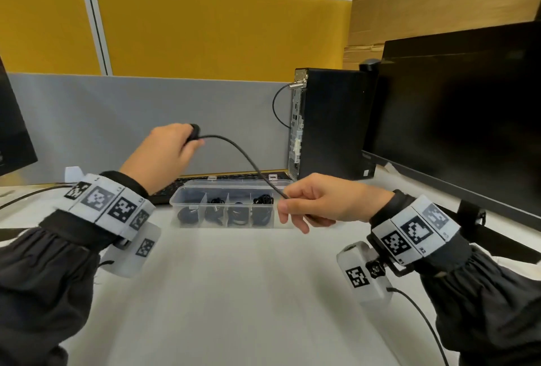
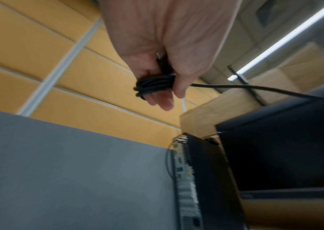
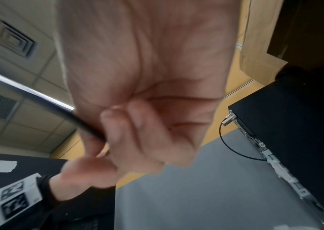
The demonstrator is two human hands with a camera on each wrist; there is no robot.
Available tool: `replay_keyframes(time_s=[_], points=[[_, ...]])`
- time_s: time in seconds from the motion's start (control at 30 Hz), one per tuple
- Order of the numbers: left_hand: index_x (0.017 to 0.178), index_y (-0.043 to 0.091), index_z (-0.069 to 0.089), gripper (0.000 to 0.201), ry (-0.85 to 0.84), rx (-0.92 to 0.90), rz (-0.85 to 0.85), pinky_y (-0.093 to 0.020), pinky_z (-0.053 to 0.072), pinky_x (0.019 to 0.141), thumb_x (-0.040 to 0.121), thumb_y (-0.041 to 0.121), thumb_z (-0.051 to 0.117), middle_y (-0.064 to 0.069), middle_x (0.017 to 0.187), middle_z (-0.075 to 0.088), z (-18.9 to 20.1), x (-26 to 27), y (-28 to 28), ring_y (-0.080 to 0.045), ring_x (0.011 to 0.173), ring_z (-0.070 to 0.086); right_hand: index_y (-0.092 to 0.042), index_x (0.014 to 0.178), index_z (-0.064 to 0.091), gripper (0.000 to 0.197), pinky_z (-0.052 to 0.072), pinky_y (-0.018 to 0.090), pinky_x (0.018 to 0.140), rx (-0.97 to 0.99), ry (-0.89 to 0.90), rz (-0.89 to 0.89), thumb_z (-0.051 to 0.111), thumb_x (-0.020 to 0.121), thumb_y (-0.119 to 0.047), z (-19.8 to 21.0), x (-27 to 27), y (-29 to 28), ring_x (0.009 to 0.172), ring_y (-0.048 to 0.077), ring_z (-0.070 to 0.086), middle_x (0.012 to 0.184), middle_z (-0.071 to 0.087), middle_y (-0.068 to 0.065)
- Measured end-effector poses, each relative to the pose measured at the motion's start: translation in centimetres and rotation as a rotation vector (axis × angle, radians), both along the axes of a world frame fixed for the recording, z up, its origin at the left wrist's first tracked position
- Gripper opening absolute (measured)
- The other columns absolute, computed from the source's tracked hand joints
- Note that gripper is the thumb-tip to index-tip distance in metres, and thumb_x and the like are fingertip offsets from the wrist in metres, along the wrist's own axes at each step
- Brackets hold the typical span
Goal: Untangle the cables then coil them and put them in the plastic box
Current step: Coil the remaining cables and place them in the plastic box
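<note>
Both hands grip one black cable (image 1: pixel 234 146): left hand (image 1: pixel 164 154) holds its coil, right hand (image 1: pixel 322 201) its tail.

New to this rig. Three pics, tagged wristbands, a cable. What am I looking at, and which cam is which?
No robot: a person works bare-handed, wearing tracking-marker bands and a camera on each wrist. The wide picture comes from a head camera; the other two look up along each hand.

The left hand holds a coiled bundle of black cable. The right hand pinches the loose stretch. On the white desk stands a clear plastic box with dividers, coiled cables already inside. Behind it are a keyboard, a PC tower and a monitor.
</note>
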State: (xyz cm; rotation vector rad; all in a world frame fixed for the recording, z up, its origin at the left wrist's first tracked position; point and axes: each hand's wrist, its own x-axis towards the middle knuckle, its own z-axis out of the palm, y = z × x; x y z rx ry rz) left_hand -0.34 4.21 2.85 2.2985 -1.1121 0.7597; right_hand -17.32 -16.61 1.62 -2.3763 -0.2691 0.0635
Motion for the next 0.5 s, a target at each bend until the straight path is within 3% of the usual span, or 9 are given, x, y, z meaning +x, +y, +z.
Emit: replay_keyframes(time_s=[0.17, 0.27, 0.37, 0.43, 0.5], points=[[0.066, 0.006, 0.043, 0.034, 0.103, -0.015, 0.196, -0.033, 0.028, 0.049, 0.097, 0.020, 0.047, -0.012, 0.058, 0.050, 0.2, 2.3, 2.1, -0.023, 0.055, 0.043, -0.012, 0.079, 0.057, 0.031, 0.035, 0.018, 0.044, -0.025, 0.026, 0.001, 0.039, 0.100, -0.025, -0.5, 0.1, -0.7, 0.043, 0.008, 0.042, 0.063, 0.060, -0.004], [0.064, 0.007, 0.043, 0.036, 0.129, 0.070, 0.165, -0.029, 0.025, 0.046, 0.097, 0.022, 0.045, -0.009, 0.056, 0.048, -0.5, 1.2, 1.6, -0.017, 0.052, 0.041, -0.017, 0.090, 0.057, 0.018, 0.043, 0.018, 0.050, 0.021, -0.244, -0.175, 0.043, 0.098, -0.025, -0.6, 1.2, -0.8, 0.057, 0.004, 0.053, 0.077, 0.064, -0.004], [0.072, -0.001, 0.052, 0.039, 0.189, 0.096, 0.085, -0.028, 0.030, 0.047, 0.097, 0.028, 0.043, -0.017, 0.062, 0.057, -0.6, -0.8, 0.2, -0.018, 0.051, 0.046, -0.020, 0.109, 0.053, 0.019, 0.045, 0.011, 0.066, 0.116, -0.516, -0.300, 0.044, 0.097, -0.031, -0.4, 2.0, 0.5, 0.078, -0.006, 0.057, 0.094, 0.064, -0.008], [0.073, 0.002, 0.057, 0.038, 0.266, 0.063, -0.032, -0.021, 0.035, 0.049, 0.097, 0.030, 0.045, -0.013, 0.060, 0.063, -0.7, -2.5, -0.9, -0.012, 0.048, 0.051, -0.022, 0.129, 0.044, 0.038, 0.044, 0.017, 0.085, 0.061, -0.499, -0.289, 0.045, 0.095, -0.038, -0.6, 2.5, 1.7, 0.105, 0.000, 0.054, 0.117, 0.058, -0.007], [0.070, 0.008, 0.060, 0.036, 0.356, 0.006, -0.159, -0.013, 0.039, 0.054, 0.095, 0.031, 0.048, -0.006, 0.054, 0.065, -0.6, -4.2, -1.8, -0.005, 0.049, 0.054, -0.021, 0.134, 0.039, 0.046, 0.042, 0.025, 0.093, -0.020, -0.399, -0.261, 0.046, 0.094, -0.041, -1.6, 3.4, 2.9, 0.114, 0.007, 0.049, 0.123, 0.053, -0.004]])
